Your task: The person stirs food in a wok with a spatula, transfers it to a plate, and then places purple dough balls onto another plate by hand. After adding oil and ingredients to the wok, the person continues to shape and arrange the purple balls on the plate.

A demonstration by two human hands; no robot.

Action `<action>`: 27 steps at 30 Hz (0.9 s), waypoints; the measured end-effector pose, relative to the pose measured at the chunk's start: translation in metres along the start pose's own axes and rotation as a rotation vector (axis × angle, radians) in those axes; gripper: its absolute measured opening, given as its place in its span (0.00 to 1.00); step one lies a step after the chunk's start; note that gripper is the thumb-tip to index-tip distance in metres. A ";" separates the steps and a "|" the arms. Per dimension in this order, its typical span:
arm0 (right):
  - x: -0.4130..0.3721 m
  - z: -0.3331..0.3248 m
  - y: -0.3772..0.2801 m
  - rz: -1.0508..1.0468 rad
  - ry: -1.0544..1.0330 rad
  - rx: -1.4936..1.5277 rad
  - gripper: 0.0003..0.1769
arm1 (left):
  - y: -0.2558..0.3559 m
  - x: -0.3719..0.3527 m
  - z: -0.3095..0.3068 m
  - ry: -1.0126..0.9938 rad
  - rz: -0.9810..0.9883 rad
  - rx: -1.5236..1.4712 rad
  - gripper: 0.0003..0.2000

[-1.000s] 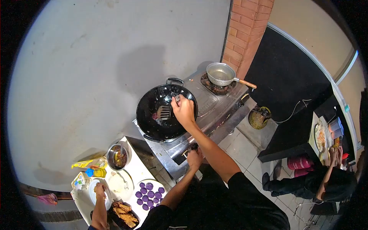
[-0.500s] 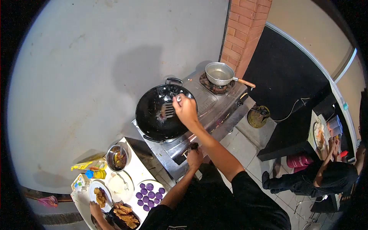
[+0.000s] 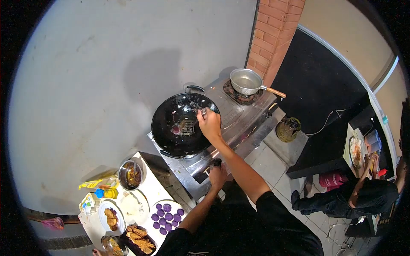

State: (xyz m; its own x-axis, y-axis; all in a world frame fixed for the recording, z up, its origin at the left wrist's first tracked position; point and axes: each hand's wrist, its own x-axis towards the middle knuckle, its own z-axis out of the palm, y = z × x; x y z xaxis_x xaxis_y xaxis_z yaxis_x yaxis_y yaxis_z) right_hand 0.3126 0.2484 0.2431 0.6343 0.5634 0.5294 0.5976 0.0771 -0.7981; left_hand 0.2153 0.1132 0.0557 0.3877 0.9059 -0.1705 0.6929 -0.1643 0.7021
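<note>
My right hand (image 3: 209, 123) is closed round the handle of a slotted spatula (image 3: 186, 127). The spatula's head rests low inside a black wok (image 3: 164, 117), near a small reddish-brown bit and a little shiny liquid. At the front of the gas stove (image 3: 239, 134), my left hand (image 3: 218, 175) has its fingers round a dark control knob (image 3: 216, 163). Those fingers are partly hidden from above.
A silver saucepan (image 3: 246, 81) sits on the other burner. The side table holds purple balls on a plate (image 3: 173, 205), fried pieces (image 3: 140, 240), a metal bowl (image 3: 130, 175) and a yellow bottle (image 3: 110, 193). Another person (image 3: 367, 196) works at right; a green gas cylinder (image 3: 288, 129) stands on the floor.
The spatula head has shifted slightly within the wok with my right hand. Another person's hand at lower left has moved down from the plate of fried food toward a bowl. My left hand stays put.
</note>
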 end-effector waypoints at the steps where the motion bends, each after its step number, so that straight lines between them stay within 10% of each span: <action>1: -0.001 0.002 -0.002 0.003 0.004 0.013 0.17 | -0.004 0.002 0.003 -0.017 0.028 0.003 0.23; 15: -0.005 0.014 -0.052 -0.125 -0.075 0.146 0.11 | -0.016 0.000 0.005 0.020 0.215 -0.012 0.20; 27: 0.007 -0.029 -0.013 -0.019 -0.076 -0.083 0.12 | 0.000 0.002 -0.001 -0.010 -0.029 -0.040 0.25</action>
State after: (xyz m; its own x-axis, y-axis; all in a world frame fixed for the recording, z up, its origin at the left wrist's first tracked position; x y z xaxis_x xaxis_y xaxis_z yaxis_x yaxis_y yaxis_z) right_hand 0.3237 0.2270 0.2651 0.5854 0.6234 0.5183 0.6498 0.0215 -0.7598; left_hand 0.2150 0.1152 0.0559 0.3737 0.9062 -0.1977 0.6788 -0.1220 0.7241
